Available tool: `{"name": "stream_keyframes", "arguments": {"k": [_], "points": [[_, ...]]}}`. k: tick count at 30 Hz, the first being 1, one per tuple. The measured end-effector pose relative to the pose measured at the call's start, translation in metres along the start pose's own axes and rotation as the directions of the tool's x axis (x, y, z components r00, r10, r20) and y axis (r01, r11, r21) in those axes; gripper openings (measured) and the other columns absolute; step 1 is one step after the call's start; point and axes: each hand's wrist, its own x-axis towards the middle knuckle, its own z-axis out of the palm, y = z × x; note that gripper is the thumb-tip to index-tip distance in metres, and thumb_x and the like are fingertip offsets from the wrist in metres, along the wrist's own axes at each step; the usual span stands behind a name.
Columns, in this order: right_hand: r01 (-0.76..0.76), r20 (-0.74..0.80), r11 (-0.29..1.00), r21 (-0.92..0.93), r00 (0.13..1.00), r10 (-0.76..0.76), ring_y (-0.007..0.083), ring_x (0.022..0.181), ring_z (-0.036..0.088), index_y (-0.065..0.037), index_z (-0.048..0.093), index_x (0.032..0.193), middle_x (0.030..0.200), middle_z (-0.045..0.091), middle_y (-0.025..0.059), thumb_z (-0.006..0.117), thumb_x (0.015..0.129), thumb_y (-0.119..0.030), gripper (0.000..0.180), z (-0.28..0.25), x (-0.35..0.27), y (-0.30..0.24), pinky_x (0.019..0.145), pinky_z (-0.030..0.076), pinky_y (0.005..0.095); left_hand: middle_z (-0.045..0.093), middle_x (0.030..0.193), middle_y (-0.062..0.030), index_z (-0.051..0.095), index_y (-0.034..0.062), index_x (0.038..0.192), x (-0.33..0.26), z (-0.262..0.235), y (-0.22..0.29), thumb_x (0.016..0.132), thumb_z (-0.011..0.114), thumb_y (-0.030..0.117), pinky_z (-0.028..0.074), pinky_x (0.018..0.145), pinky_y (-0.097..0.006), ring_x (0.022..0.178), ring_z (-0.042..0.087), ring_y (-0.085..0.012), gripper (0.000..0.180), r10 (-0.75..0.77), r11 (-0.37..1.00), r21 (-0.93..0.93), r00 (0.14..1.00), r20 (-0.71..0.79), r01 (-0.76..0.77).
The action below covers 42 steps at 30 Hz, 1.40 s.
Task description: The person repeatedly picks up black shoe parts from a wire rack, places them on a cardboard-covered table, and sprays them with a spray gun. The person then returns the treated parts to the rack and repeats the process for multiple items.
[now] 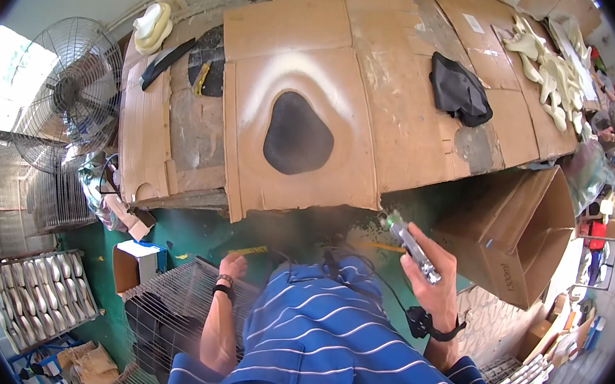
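Spray gun [412,248] clamped in right hand [438,282], held off tabletop's near edge, green-tipped nozzle toward cardboard sheet [306,129]. Dark rounded piece [298,133] lies mid-sheet, pale haze ring around it. Left hand [232,265] closed in loose fist, grip holding nothing visible, above wire cage [178,305] below near edge. Black fabric [459,90] toward tabletop's right side; cream shaped pieces [553,67] at far right corner. Open cardboard box [518,234] beside right hand. Fan [69,95] stands left.

A dark piece [298,133] lies on the cardboard-covered table [402,127], fan [65,95] to its left, open box [518,234] at right.
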Motion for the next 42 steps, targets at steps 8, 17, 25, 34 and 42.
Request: {"name": "stream_keyframes", "arguments": {"k": [8, 17, 25, 34, 42], "points": [[-0.049, -0.029, 0.994, 0.101, 0.998, 0.052, 0.0298, 0.079, 0.067, -0.001, 0.062, 0.131, 0.098, 0.07, 0.0185, 0.072, 0.081, 0.002, 0.051, 0.01, -0.007, -0.003, 0.073, 0.052, 0.0324, 0.071, 0.094, -0.0089, 0.066, 0.0019, 0.12, -0.002, 0.033, 0.048, 0.091, 0.065, 0.012, 0.058, 0.06, -0.031, 0.077, 0.07, -0.0171, 0.03, 0.157, 0.986, 0.059, 0.988, 0.014, -0.158], [-0.099, 0.18, 0.995, 0.034, 0.979, 0.092, 0.0221, 0.075, 0.064, 0.001, 0.063, 0.129, 0.092, 0.069, 0.0147, 0.071, 0.08, 0.004, 0.05, -0.038, -0.008, 0.006, 0.07, 0.05, 0.0291, 0.071, 0.095, -0.0069, 0.066, 0.0041, 0.111, 0.066, 0.111, 0.167, 0.095, 0.065, 0.015, 0.058, 0.059, -0.028, 0.08, 0.07, -0.0145, 0.019, 0.49, 0.872, 0.033, 0.867, -0.089, -0.489], [-0.182, 0.063, 0.983, 0.025, 0.982, 0.18, 0.0222, 0.072, 0.062, 0.002, 0.063, 0.128, 0.089, 0.068, 0.0158, 0.072, 0.08, 0.0, 0.049, -0.053, -0.017, 0.017, 0.069, 0.049, 0.0306, 0.069, 0.095, -0.0109, 0.069, 0.0121, 0.106, 0.081, 0.178, 0.271, 0.079, 0.079, 0.025, 0.052, 0.087, -0.047, 0.097, 0.066, -0.0338, 0.032, 0.638, 0.732, 0.583, 0.653, -0.408, -0.352], [-0.103, 0.075, 0.991, 0.083, 0.992, 0.097, 0.0261, 0.068, 0.061, 0.001, 0.063, 0.13, 0.085, 0.066, 0.016, 0.076, 0.072, 0.006, 0.059, -0.049, 0.021, 0.021, 0.063, 0.048, 0.0314, 0.066, 0.102, -0.0058, 0.068, 0.016, 0.104, 0.058, 0.188, 0.288, 0.074, 0.085, 0.022, 0.053, 0.083, -0.042, 0.093, 0.067, -0.028, 0.036, 0.628, 0.729, 0.633, 0.625, -0.464, -0.263], [-0.126, 0.118, 0.989, 0.071, 0.986, 0.117, 0.027, 0.07, 0.062, -0.002, 0.062, 0.132, 0.088, 0.066, 0.016, 0.075, 0.074, 0.005, 0.06, -0.048, 0.036, 0.034, 0.064, 0.048, 0.0314, 0.066, 0.096, -0.0049, 0.066, 0.0097, 0.107, 0.074, 0.191, 0.281, 0.077, 0.081, 0.015, 0.054, 0.08, -0.039, 0.089, 0.067, -0.0224, 0.034, 0.624, 0.78, 0.434, 0.612, -0.487, -0.45]]}}
